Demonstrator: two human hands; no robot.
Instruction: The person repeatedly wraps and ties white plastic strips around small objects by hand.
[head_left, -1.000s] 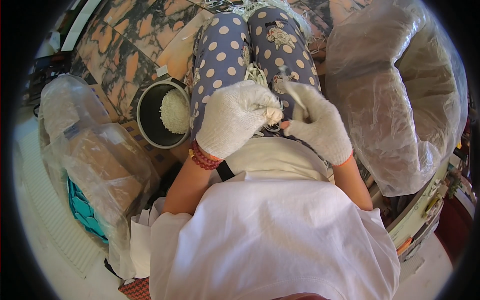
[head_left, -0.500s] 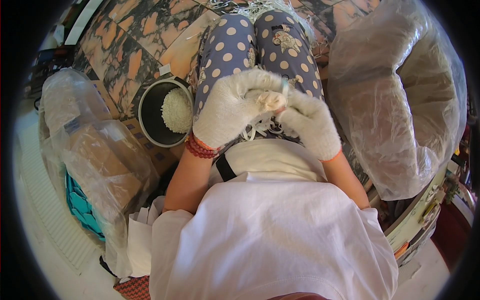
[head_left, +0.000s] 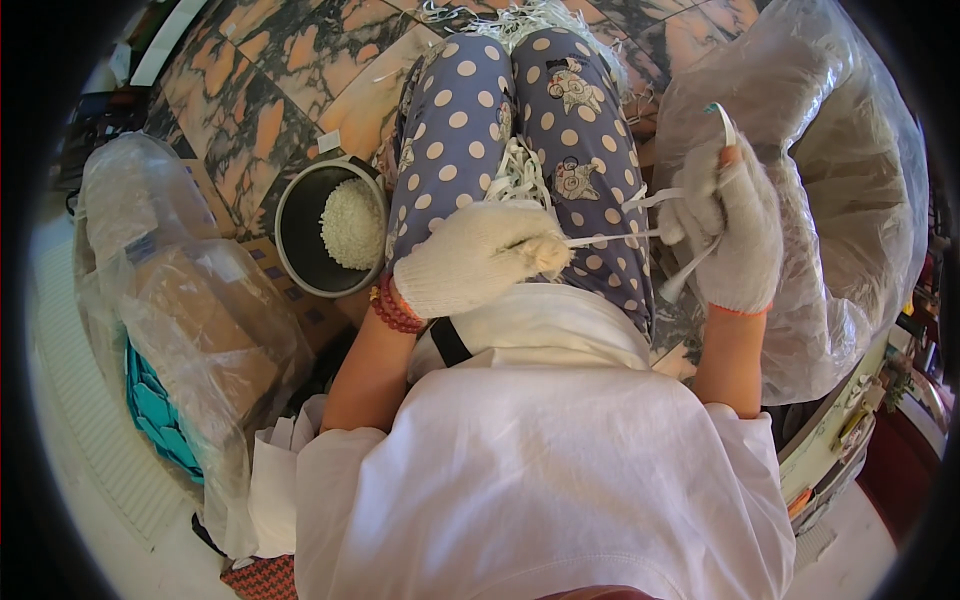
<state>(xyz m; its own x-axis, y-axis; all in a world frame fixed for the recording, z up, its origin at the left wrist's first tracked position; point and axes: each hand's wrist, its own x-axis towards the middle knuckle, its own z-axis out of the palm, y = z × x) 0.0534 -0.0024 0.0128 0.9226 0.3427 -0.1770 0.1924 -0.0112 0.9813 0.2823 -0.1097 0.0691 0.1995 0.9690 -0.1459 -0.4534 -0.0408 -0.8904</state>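
Both my hands wear white knitted gloves with bare fingertips showing. My left hand [head_left: 480, 255], over my lap, is closed on one end of a narrow white ribbon [head_left: 612, 239]. That ribbon runs taut to my right hand [head_left: 735, 225], which is closed around it beside my right thigh. A strip with a teal tip [head_left: 714, 108] sticks up past the right thumb, and loose white ends hang out of the same hand. What lies inside each fist is hidden. Between my thighs rests a bunch of white ribbons [head_left: 520, 172].
To the left, a dark bucket [head_left: 295, 225] holds white pellets [head_left: 352, 224]. A clear plastic bag [head_left: 215, 300] with cardboard and teal pieces [head_left: 160, 410] lies nearby. On the right stands a large translucent bag [head_left: 850, 200]. More ribbons [head_left: 520, 20] lie beyond my knees.
My hands were together over my lap; the right one has moved away to the right, drawing the ribbon out straight. My left hand has dropped slightly toward me.
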